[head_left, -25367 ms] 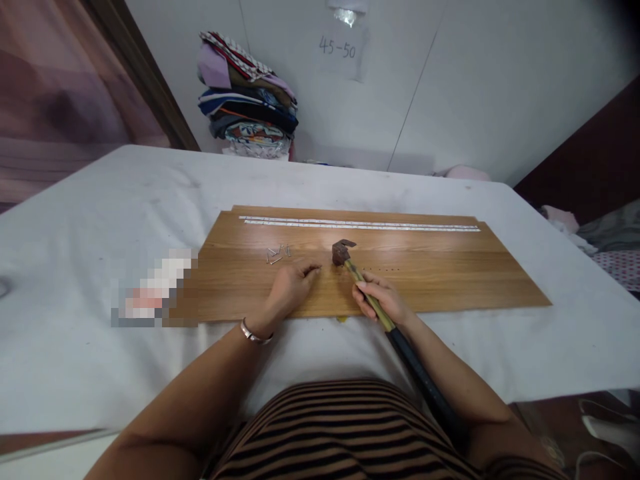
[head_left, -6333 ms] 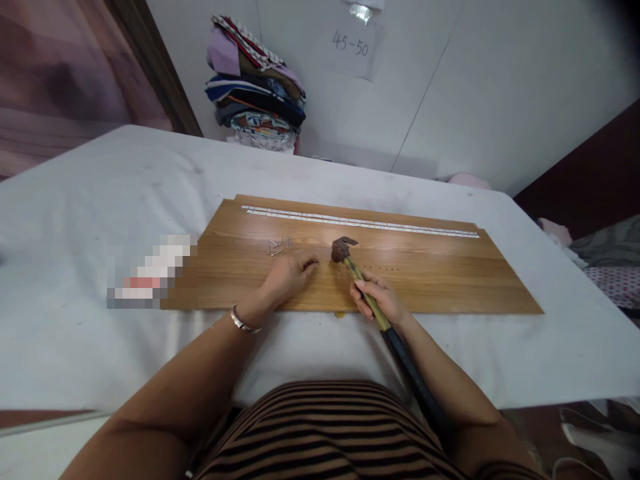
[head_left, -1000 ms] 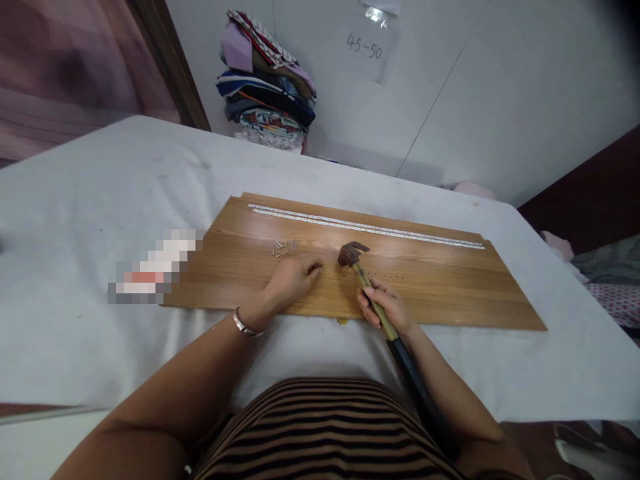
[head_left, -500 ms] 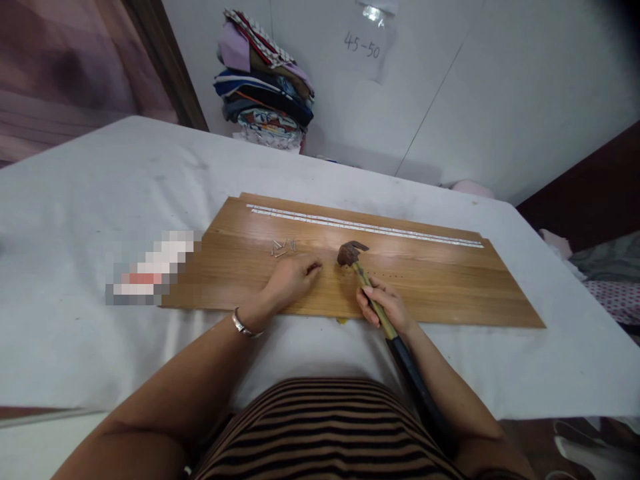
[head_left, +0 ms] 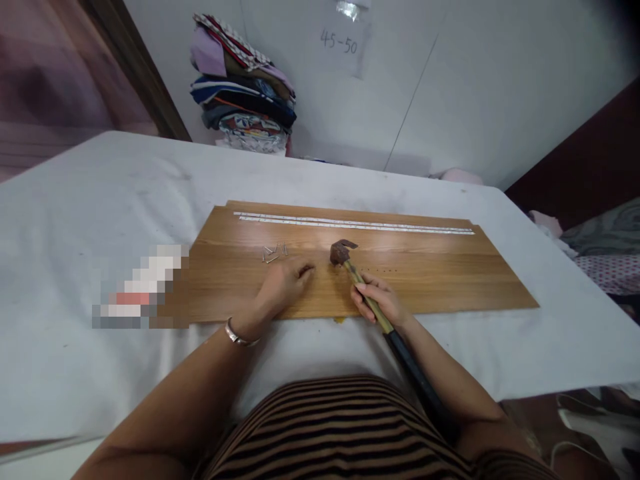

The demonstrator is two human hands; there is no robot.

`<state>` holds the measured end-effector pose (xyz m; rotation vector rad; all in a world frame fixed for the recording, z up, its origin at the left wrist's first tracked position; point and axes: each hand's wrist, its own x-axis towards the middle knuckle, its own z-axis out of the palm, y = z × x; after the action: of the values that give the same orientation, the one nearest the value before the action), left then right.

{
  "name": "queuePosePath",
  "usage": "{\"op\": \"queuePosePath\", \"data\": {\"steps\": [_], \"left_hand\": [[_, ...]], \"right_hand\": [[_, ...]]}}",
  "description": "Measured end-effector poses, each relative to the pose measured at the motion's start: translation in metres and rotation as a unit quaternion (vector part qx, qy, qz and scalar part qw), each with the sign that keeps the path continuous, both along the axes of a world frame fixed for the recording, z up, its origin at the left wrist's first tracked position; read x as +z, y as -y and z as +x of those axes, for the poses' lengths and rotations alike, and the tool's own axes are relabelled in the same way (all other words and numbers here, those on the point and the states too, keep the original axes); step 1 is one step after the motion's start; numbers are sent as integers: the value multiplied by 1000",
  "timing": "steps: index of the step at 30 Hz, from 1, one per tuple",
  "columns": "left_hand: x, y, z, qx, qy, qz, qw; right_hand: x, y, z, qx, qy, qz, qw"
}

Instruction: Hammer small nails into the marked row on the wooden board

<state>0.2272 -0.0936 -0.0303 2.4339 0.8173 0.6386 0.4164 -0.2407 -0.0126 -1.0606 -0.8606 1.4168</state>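
My right hand is wrapped around the handle of a claw hammer, whose rusty head hangs over the middle of a wooden board. Low over the board, to the left of the hammer head, my left hand is closed with thumb and fingers pinched together. Whatever is between those fingertips is too small or hidden to make out. Just behind the left hand lie several loose nails. A row of small dark dots runs along the board to the right of the hammer head.
Two white measuring strips run along the board's far side. The board rests on a white-covered table. A pixelated object lies by its left end. Folded clothes are stacked behind the table against the wall.
The camera view has turned slightly, so the board and table appear shifted left and tilted. Both hands and the hammer keep nearly the same places over the board.
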Motion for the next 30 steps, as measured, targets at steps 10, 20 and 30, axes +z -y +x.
{"op": "queuePosePath", "data": {"steps": [10,20,30], "left_hand": [[0,-1,1,0,4,-4,1000],[-2,-2,0,-5,5,3,1000],[-1,-1,1,0,-7,6,1000]], "right_hand": [[1,-1,-1,8,0,-11,1000],[4,0,-1,6,-3,-6,1000],[1,0,0,12,18,2,1000]]}}
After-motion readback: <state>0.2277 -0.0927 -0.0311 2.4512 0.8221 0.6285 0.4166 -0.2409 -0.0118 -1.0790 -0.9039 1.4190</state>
